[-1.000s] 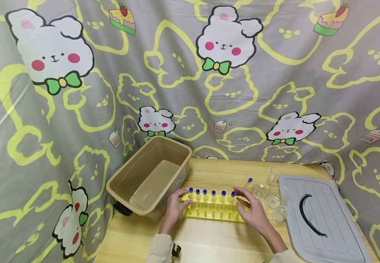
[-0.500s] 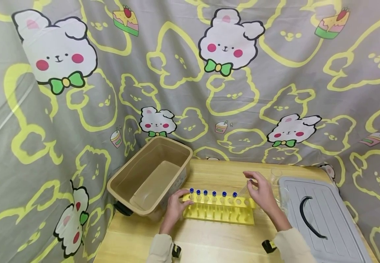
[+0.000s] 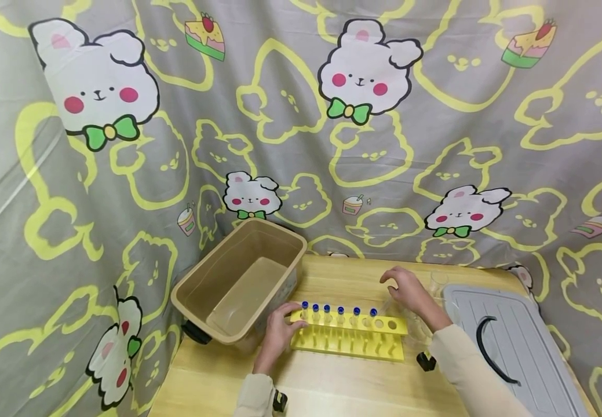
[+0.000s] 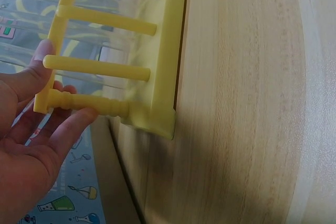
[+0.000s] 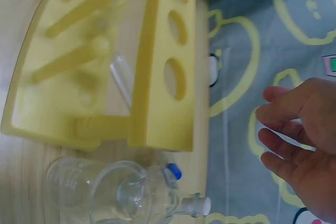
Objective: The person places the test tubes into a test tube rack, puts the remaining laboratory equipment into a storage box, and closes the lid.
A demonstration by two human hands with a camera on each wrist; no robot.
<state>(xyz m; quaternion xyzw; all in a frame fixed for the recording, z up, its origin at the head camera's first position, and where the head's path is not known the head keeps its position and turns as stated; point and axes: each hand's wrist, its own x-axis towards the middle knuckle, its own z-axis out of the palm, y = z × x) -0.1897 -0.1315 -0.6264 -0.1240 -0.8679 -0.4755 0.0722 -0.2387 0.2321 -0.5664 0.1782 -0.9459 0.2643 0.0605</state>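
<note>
nearest is the pale wood-grain desk, bearing the long yellow plastic rack with six clear tubes with blue caps standing in it. the left hand is clamped on the rack's left end, thumb at the upper plate, fingers about the end post. a jerk of that grip could tip the rack and jostle the tubes; a shove leftward could knock it into the brown plastic bin close beside. at the right end two holes are unfilled, and anything slender lowered off-centre might snag on their rims.

the beige cloth sleeve of the right arm passes near some clear round glass vessels; a dipping forearm could topple them. behind the rack, a loose clear tube with a blue cap seems to lie down; being round, it could roll if nudged.

the right hand is beyond that, fingers lightly bent, holding nothing that shows; whether thumb and fingertip meet, i cannot tell. a hasty, blind reach down could clip the glass. furthest hangs the grey patterned cloth curtain.
</note>
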